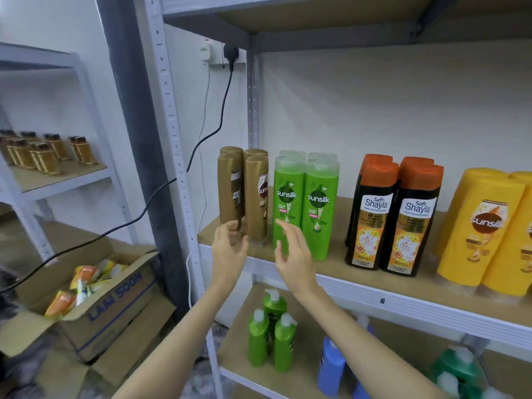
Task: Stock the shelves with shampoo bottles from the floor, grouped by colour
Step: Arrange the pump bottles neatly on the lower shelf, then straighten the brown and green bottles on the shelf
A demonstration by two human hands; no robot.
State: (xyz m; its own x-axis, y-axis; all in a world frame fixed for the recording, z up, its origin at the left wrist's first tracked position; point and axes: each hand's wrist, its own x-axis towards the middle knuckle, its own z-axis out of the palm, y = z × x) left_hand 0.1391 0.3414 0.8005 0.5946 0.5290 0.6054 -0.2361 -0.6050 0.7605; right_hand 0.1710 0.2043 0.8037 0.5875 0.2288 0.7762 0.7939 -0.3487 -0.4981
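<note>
Hiding brown bottles' [230, 188] bases, left hand [229, 246], fingers [230, 227] spread.

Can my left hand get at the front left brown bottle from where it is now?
Probably yes: the left hand is open right at the base of the front left brown bottle, with nothing between them.

The two front green bottles [305, 205] on the shelf each read "sunsilk" in white. The same word runs sideways on the label of a brown bottle [257, 197] and shows on the yellow bottle [483, 226]. The black bottles with orange caps [394, 217] read "Safi Shayla", with "72" lower down. The cardboard box [115, 306] on the floor appears to read "LAM SOON" in blue.
</note>
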